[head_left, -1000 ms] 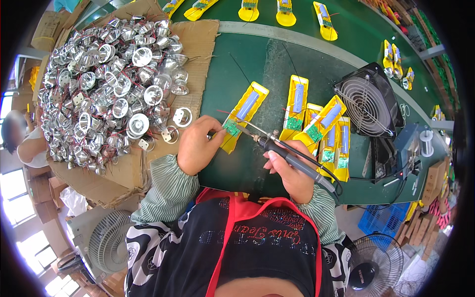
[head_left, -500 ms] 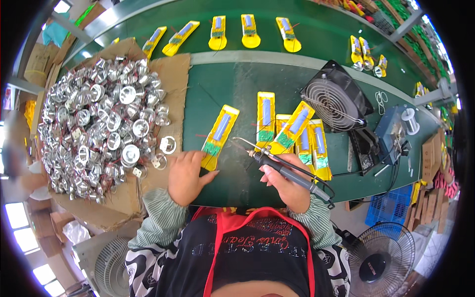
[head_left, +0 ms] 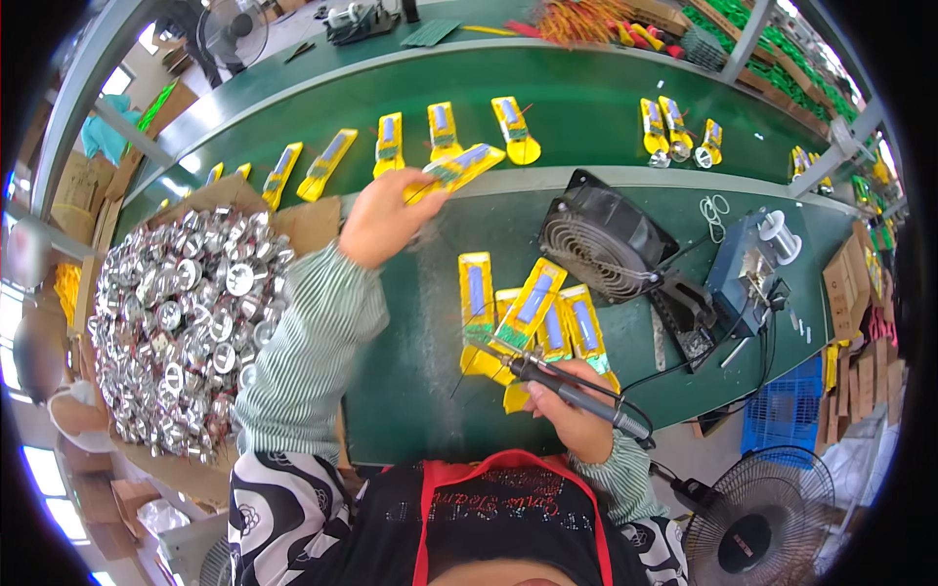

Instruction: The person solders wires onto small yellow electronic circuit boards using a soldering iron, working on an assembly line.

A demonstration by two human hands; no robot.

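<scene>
My left hand reaches toward the far side of the bench, its fingers closed on one end of a yellow plastic housing fitted with a blue battery cell and a green circuit board. That housing is held aslant near the edge of the green conveyor belt. Low in front of me, my right hand grips a soldering iron with a dark handle, its tip pointing left over several more yellow housings. These overlap in a loose pile on the green bench.
A carton of silvery lamp reflectors fills the left side. On the belt stands a row of yellow housings. A black fan, a blue soldering station and a solder spool sit to the right.
My left hand has lifted a yellow housing off the bench and carried it away from me to the belt's edge. The right hand still holds the soldering iron. The view has shifted farther out.
</scene>
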